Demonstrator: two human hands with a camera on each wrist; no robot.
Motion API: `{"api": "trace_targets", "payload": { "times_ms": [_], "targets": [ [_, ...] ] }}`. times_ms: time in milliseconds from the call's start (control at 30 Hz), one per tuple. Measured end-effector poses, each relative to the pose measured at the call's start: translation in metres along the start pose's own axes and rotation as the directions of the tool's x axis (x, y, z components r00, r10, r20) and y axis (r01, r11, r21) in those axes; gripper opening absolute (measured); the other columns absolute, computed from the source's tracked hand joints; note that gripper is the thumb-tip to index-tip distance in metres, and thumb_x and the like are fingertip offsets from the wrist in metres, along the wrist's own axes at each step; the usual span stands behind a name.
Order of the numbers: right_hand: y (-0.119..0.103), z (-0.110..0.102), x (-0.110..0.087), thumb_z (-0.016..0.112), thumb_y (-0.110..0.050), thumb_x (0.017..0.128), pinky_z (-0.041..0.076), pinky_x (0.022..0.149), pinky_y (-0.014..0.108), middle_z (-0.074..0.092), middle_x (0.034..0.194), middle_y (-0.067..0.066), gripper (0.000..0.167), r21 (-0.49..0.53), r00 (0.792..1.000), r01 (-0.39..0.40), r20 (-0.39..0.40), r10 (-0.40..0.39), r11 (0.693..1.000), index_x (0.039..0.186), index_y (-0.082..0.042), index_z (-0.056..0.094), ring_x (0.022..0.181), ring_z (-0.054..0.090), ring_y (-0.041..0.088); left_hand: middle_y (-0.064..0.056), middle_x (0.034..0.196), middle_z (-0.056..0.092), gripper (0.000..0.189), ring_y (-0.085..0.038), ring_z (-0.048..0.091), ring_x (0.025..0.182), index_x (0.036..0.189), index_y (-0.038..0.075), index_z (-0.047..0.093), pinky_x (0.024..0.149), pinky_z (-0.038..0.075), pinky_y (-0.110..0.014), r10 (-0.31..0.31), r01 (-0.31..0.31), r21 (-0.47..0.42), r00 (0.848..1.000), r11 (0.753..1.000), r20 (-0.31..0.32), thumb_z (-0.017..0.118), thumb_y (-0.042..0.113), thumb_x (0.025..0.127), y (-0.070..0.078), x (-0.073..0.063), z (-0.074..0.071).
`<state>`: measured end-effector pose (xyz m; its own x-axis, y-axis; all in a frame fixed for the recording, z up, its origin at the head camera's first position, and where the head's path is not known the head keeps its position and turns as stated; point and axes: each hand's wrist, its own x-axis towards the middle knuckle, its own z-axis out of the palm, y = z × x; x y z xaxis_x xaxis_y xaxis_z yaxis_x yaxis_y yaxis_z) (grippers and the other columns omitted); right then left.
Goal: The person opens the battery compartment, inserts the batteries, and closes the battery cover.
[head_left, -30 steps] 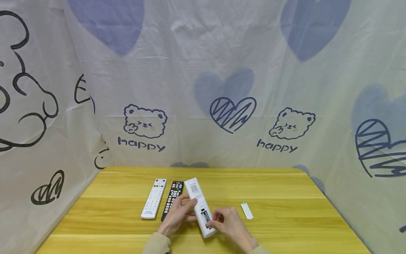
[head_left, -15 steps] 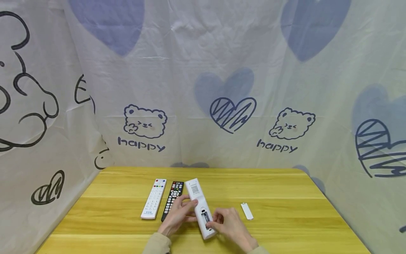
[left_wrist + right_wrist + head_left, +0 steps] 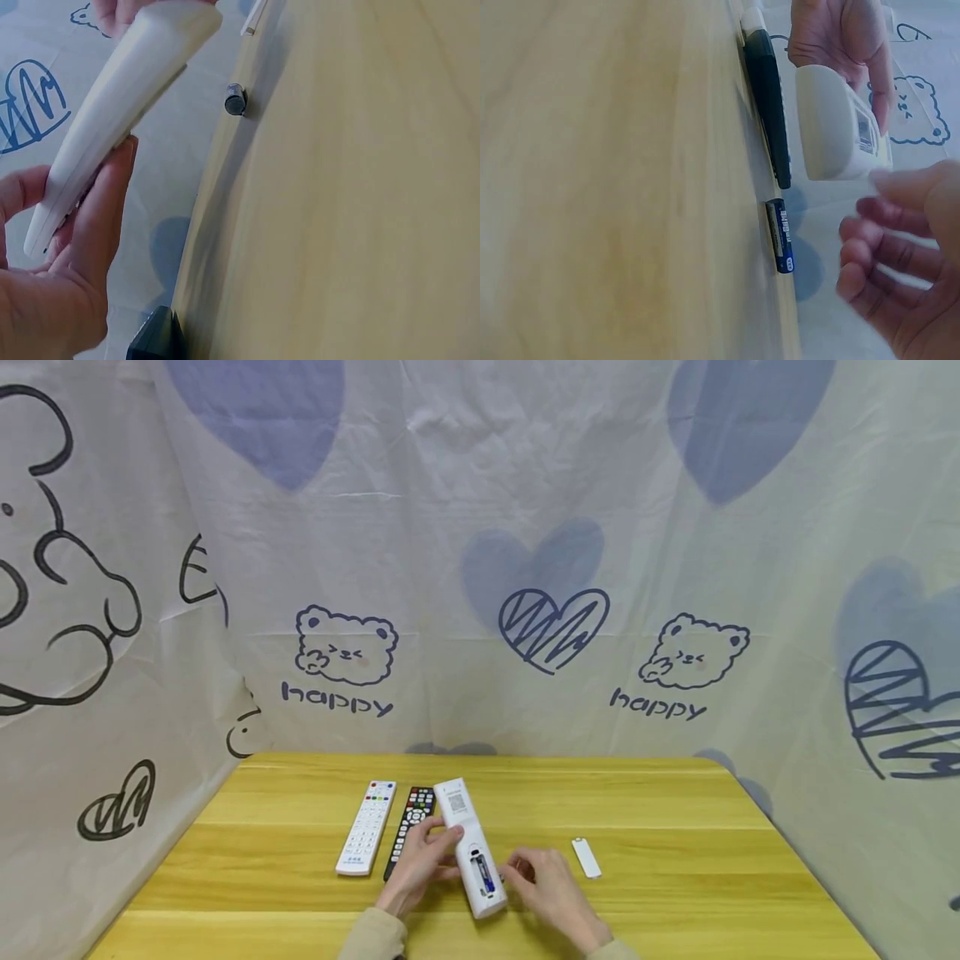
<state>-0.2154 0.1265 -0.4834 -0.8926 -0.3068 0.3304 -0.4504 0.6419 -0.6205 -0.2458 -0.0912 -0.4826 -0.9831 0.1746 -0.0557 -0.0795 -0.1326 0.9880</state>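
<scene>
My left hand (image 3: pixel 423 864) grips a white remote control (image 3: pixel 459 827) by its sides, its back turned up and tilted above the table. The battery compartment is uncovered, and a dark battery with a blue end (image 3: pixel 486 875) shows inside. Just right of the remote, my right hand (image 3: pixel 551 889) hovers with fingers loosely bent and nothing between them, as the right wrist view shows. On the table below lies a loose blue-and-black battery (image 3: pixel 780 236), seen end-on in the left wrist view (image 3: pixel 235 100). The white battery cover (image 3: pixel 587 857) lies to the right of my right hand.
On the left of the wooden table (image 3: pixel 675 893) lie a white remote (image 3: pixel 366 828) and a black remote (image 3: pixel 417 810), buttons up. The black one sits partly behind my left hand. A printed cloth (image 3: pixel 450 693) hangs behind the table.
My right thumb has come off the battery compartment, and the hand now stands slightly apart from the remote. The battery's blue end has come into view. My left hand keeps its grip.
</scene>
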Motion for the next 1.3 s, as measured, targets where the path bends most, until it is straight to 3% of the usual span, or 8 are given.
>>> {"api": "trace_targets", "payload": {
  "times_ms": [100,333,533,767,1033,1300],
  "targets": [
    [0.002,-0.001,0.0,0.072,-0.013,0.09,0.04,0.05,0.014,0.06,0.066,-0.005,0.006,-0.025,0.999,-0.03,0.015,0.031,0.999,0.092,-0.007,0.071,0.057,0.043,-0.005,-0.023,0.109,0.073,0.055,-0.016,0.071,0.073,0.14,-0.013,0.038,0.064,0.064,-0.028,0.005,-0.004,0.023,1.0,1.0,-0.025,0.06,0.017,0.1,0.0,0.0,0.001],
    [0.006,-0.002,-0.001,0.078,-0.019,0.084,0.039,0.056,0.017,0.059,0.073,-0.006,0.035,-0.076,0.993,-0.084,0.074,0.09,0.994,0.113,-0.001,0.067,0.063,0.045,0.0,-0.025,0.113,0.071,0.056,-0.016,0.071,0.075,0.144,-0.011,0.038,0.063,0.062,-0.026,-0.003,0.005,0.058,1.0,0.998,-0.029,0.058,0.019,0.101,0.001,0.0,0.0],
    [0.006,0.0,0.002,0.078,-0.026,0.084,0.045,0.062,0.023,0.062,0.086,0.0,0.044,-0.133,0.986,-0.095,0.125,0.112,0.987,0.12,-0.004,0.066,0.075,0.052,0.008,-0.022,0.11,0.073,0.055,-0.016,0.072,0.076,0.143,-0.011,0.039,0.064,0.063,-0.028,-0.007,0.008,0.071,1.0,0.997,-0.023,0.058,0.02,0.101,0.0,-0.001,0.0],
    [0.004,0.004,0.008,0.079,-0.035,0.083,0.043,0.061,0.024,0.058,0.088,0.003,0.046,-0.175,0.978,-0.119,0.151,0.146,0.977,0.114,-0.003,0.066,0.074,0.049,0.011,-0.025,0.116,0.071,0.056,-0.018,0.072,0.079,0.144,-0.01,0.038,0.066,0.063,-0.029,-0.011,0.011,0.064,1.0,0.998,-0.011,0.058,0.02,0.102,0.0,-0.001,0.0],
    [0.0,0.008,0.012,0.078,-0.031,0.083,0.039,0.056,0.024,0.056,0.083,0.001,0.032,-0.202,0.97,-0.15,0.158,0.184,0.968,0.097,-0.007,0.063,0.07,0.047,0.013,-0.023,0.112,0.072,0.055,-0.017,0.072,0.078,0.143,-0.011,0.039,0.065,0.063,-0.028,-0.013,0.014,0.072,1.0,0.997,-0.015,0.059,0.02,0.101,-0.001,0.0,-0.001],
    [-0.001,0.009,0.011,0.076,-0.026,0.084,0.034,0.054,0.023,0.051,0.078,-0.001,0.023,-0.228,0.975,-0.119,0.158,0.157,0.967,0.088,-0.011,0.059,0.068,0.045,0.013,-0.017,0.106,0.074,0.055,-0.016,0.071,0.076,0.141,-0.011,0.04,0.066,0.063,-0.029,-0.015,0.016,0.07,1.0,0.997,-0.013,0.06,0.019,0.1,-0.002,0.0,-0.001]
  ]
}}
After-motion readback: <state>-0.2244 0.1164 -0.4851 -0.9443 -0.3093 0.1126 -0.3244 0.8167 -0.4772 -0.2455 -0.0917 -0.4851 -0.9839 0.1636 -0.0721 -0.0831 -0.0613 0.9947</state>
